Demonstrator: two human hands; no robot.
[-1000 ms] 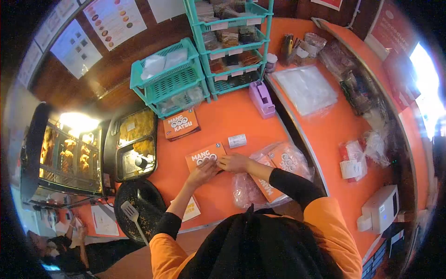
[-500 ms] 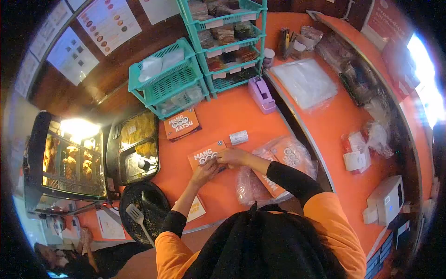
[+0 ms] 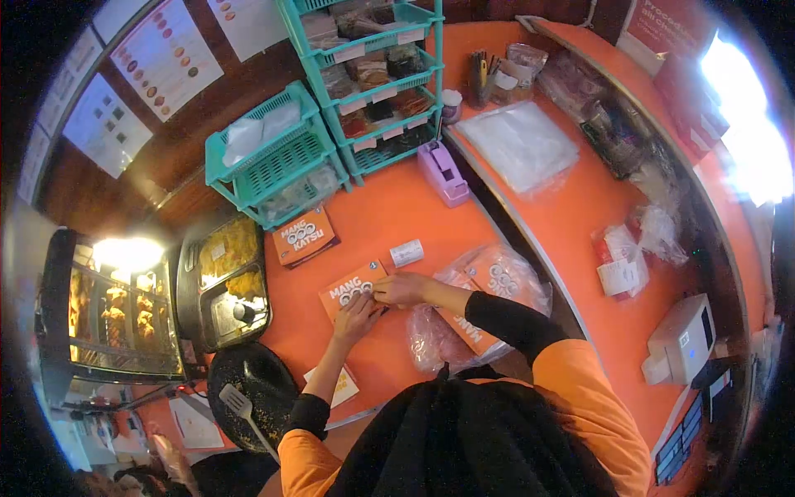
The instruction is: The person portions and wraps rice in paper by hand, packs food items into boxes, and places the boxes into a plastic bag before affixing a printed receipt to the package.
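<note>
An orange printed paper packet (image 3: 335, 291) marked "MANG" lies on the orange counter in front of me. My left hand (image 3: 358, 318) is closed at its lower edge, fingers bent and pressed together. Against the packet's right side, my right hand (image 3: 400, 290) curls its fingers close to the left fingertips. The hands hide the packet's lower right part. Just above my right hand sits a small white labelled roll (image 3: 407, 253). By my right forearm is a clear plastic bag (image 3: 432, 338) holding more orange packets.
A stack of orange packets (image 3: 303, 236) lies beside the teal baskets (image 3: 286, 170). A purple tape dispenser (image 3: 445, 174) stands farther back. To the left are a black pan (image 3: 273, 377) with a spatula (image 3: 240, 403), a food tray (image 3: 236, 277) and a lit warmer (image 3: 124, 315). Another person's hand (image 3: 170, 455) shows lower left.
The whole view has shifted, with the counter items appearing farther left. My hands stay together at the packet, the left fingers a little lower. The other person's hand has moved.
</note>
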